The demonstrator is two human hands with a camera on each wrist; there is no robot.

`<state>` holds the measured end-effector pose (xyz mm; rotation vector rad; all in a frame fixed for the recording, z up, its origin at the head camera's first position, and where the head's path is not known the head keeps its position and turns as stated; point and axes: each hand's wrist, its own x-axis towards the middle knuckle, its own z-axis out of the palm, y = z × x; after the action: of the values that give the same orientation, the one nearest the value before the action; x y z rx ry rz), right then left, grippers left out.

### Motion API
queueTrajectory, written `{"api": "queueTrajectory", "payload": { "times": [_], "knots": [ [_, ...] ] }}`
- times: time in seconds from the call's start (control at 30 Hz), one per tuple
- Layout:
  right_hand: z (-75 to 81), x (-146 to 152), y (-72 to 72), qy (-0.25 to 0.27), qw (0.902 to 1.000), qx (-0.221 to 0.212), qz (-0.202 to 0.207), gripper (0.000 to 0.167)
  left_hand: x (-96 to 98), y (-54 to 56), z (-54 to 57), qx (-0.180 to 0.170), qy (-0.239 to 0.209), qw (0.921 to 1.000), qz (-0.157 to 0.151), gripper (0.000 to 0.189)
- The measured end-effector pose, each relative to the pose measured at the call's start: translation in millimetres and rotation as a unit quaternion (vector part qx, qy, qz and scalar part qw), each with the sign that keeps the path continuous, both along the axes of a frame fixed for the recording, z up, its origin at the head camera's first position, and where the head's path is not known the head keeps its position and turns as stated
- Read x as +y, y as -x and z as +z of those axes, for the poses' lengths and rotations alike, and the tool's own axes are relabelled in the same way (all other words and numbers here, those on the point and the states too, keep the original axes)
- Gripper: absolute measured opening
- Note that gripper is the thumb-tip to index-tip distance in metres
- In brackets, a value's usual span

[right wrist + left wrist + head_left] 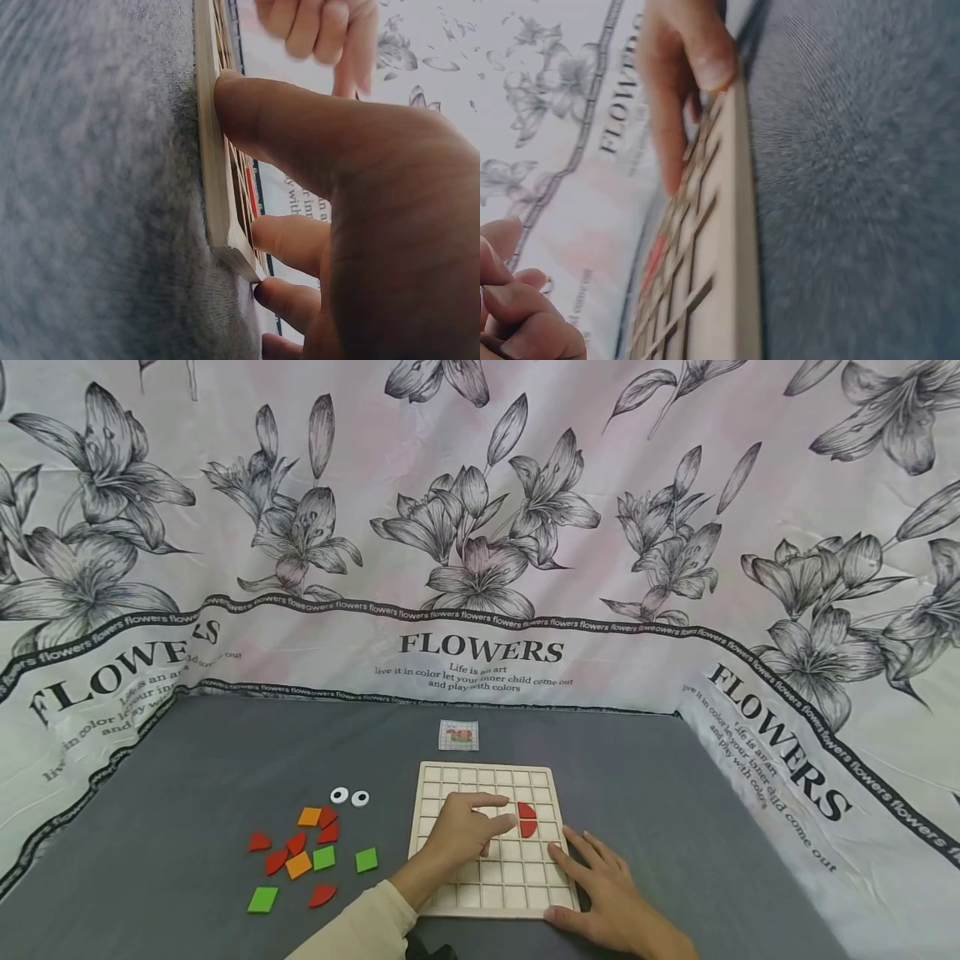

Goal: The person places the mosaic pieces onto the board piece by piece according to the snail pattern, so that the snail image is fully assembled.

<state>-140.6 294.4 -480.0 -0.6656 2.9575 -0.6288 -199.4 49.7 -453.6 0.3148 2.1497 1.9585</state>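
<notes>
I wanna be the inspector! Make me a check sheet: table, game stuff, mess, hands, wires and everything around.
Surface: dark grey tabletop.
Job's things: wooden grid board with two red pieces on it; small picture card beyond it.
Clutter: loose red pieces, orange squares, green pieces and two eye pieces, left of the board.
Hands: left hand over the board, no piece visible in it; right hand touching the board's right side.
Cables: nothing seen.
Surroundings: flower-printed cloth behind and at both sides.

Left hand [460,832] half-curled, right hand [611,895] spread
</notes>
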Motion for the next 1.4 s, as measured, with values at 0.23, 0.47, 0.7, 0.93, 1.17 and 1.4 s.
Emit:
{"api": "queueTrajectory", "payload": {
  "times": [0.23, 0.47, 0.7, 0.93, 1.17, 1.4],
  "knots": [
    [0.9, -2.4, 0.4, -0.011, 0.9996, 0.025, 0.000, 0.079, -33.5, -20.7, 11.1, 0.002, -0.051, 0.9987, -0.004, 0.039],
    [3.2, -1.6, 1.0, -0.012, 0.9998, 0.015, -0.005, 0.081, -69.4, -40.9, 18.0, -0.003, -0.064, 0.9971, 0.040, 0.038],
    [5.9, -1.9, 2.2, -0.016, 0.9998, 0.004, -0.007, 0.081, -103.9, -54.4, 23.7, 0.005, -0.067, 0.9937, 0.090, 0.038],
    [2.8, -2.7, 1.1, -0.015, 0.9998, 0.013, -0.001, 0.080, -133.7, -68.8, 24.3, 0.015, -0.054, 0.9858, 0.158, 0.034],
    [0.7, -3.8, -0.1, -0.007, 0.9999, 0.011, 0.000, 0.079, -164.9, -79.2, 16.9, 0.071, 0.000, 0.9721, 0.224, 0.031],
    [0.4, -2.5, 0.5, -0.012, 0.9994, 0.031, 0.001, 0.078, -192.5, -80.5, 7.1, 0.091, 0.055, 0.9597, 0.260, 0.034]
  ]
}}
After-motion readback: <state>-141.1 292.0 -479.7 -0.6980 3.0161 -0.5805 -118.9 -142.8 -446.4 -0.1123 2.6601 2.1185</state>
